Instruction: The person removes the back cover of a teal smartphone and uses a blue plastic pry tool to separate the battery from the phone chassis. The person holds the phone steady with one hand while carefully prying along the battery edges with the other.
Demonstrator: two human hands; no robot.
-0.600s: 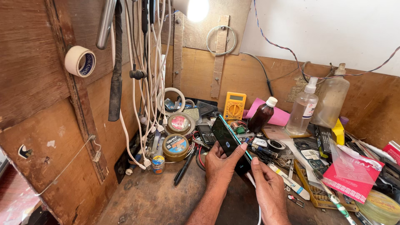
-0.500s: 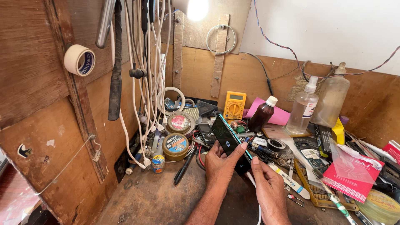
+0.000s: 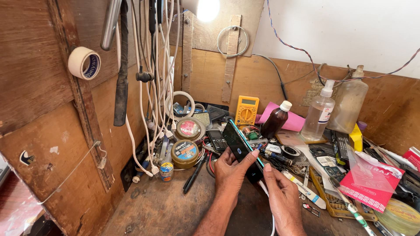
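over cluttered bench: black smartphone tilted, glossy, in left hand.

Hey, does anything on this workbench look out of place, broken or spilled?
Nothing looks spilled or plainly broken. The bench is simply crowded: tins, bottles, a yellow multimeter and loose tools lie heaped behind the smartphone, which the left hand holds tilted while the right hand touches its lower end, where a white cable hangs down.

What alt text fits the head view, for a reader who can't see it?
Two bare hands hold a dark smartphone tilted over a cluttered wooden workbench: the left hand grips its side, the right hand is at its lower end. Behind it sit a yellow multimeter, bottles, round tins and hanging white cables.
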